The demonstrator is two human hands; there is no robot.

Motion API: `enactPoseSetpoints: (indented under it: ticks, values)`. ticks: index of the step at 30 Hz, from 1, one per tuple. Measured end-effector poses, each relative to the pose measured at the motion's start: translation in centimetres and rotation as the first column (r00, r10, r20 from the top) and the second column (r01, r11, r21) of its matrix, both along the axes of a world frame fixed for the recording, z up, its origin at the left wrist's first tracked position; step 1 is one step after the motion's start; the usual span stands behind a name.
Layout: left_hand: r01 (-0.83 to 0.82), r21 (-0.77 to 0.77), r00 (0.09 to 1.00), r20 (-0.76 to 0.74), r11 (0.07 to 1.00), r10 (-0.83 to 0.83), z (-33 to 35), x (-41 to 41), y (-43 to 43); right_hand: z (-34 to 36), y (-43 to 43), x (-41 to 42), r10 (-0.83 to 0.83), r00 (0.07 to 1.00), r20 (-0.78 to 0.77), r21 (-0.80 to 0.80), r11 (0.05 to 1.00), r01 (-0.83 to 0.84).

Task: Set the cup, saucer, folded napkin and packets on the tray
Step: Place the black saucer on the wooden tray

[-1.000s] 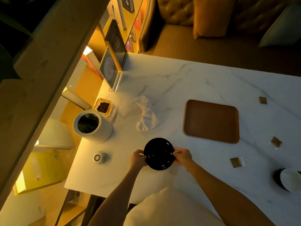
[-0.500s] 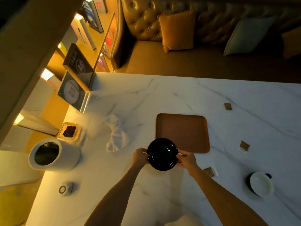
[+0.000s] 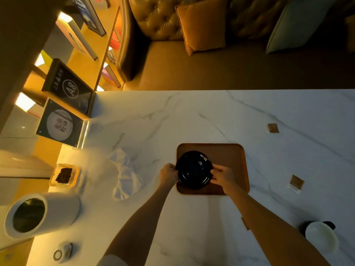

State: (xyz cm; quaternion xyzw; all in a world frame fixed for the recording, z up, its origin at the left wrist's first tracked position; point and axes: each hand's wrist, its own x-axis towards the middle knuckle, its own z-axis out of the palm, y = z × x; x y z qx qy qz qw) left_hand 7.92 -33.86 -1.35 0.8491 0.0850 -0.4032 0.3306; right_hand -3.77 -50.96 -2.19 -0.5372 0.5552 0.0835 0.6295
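Observation:
A black saucer (image 3: 194, 169) is over the left half of the brown wooden tray (image 3: 230, 156); whether it rests on the tray I cannot tell. My left hand (image 3: 169, 174) grips its left rim and my right hand (image 3: 222, 176) grips its right rim. A crumpled white napkin (image 3: 124, 173) lies on the marble table left of the tray. Brown packets lie to the right: one far (image 3: 272, 128), one nearer (image 3: 296, 182), and a third (image 3: 245, 223) mostly hidden behind my right forearm. A cup with a white inside (image 3: 320, 238) stands at the lower right.
A white cylindrical container (image 3: 38, 214) stands at the table's left edge, with a small glass dish of dark stuff (image 3: 64, 175) behind it and a small round gadget (image 3: 62, 252) in front. Upright signs (image 3: 59, 123) stand at the far left corner. A sofa with cushions lies beyond the table.
Both hands have carried the saucer away from me and to the right, from the bare table in front of the tray to above the tray's left half. The view has shifted with it.

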Motion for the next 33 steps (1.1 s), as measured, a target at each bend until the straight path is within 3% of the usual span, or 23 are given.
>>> enactPoseSetpoints:
  ticks: [22,33]
  values:
    - [0.014,0.057,0.996,0.088,0.998,-0.019,-2.6,0.2,-1.2,-2.8,-1.1,0.4,0.033,0.999,0.002,-0.031,0.999,-0.033]
    - [0.034,0.069,0.991,0.128,0.997,-0.042,-2.9,0.0,-0.8,-2.9,-1.2,0.0,0.183,0.983,0.007,-0.196,0.964,-0.178]
